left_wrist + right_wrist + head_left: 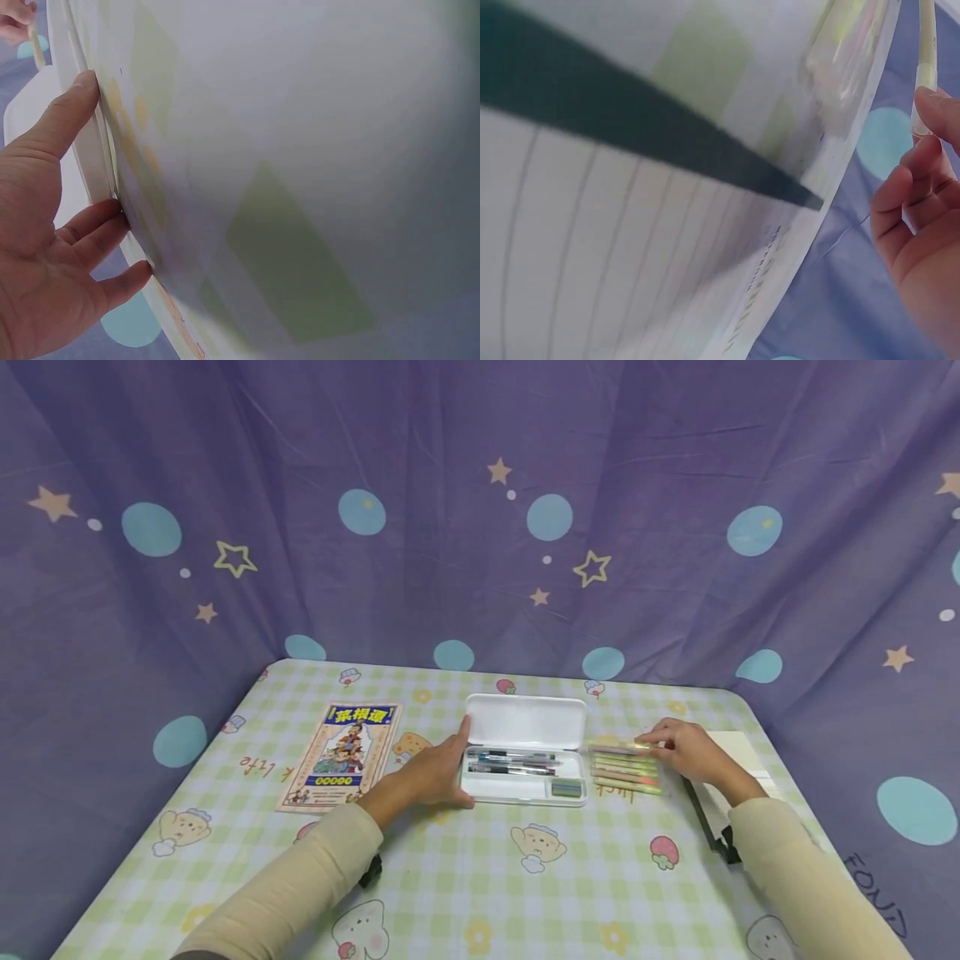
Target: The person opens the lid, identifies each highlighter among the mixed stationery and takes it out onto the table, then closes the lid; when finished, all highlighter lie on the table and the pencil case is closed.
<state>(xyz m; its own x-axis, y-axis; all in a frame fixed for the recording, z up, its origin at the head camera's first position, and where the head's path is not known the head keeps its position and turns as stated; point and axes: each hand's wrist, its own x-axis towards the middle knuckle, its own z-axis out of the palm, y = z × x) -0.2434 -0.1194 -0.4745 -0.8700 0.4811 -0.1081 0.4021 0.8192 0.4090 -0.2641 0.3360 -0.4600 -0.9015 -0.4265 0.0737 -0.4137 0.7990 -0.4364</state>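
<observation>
An open white pencil case (pixel 525 718) lies at the middle of the table, with several pens (pixel 513 764) and a green-blue eraser (pixel 566 788) in its tray. Spread along its left side, my left hand (pixel 438 770) touches the edge, thumb toward the near corner. My right hand (pixel 688 750) pinches a slim pale-yellow pen (pixel 928 45) by its whitish end, between thumb and fingers. Below that hand's fingertips, right of the case, is a clear plastic pack (pixel 624 774) of several pastel pens.
At the left lies an illustrated book (pixel 345 756) with a blue and yellow title. A lined notebook (pixel 622 247) with a dark strip (pixel 652 135) lies under the right forearm. Behind the checked tablecloth (pixel 457 877) hangs a purple curtain (pixel 450 568).
</observation>
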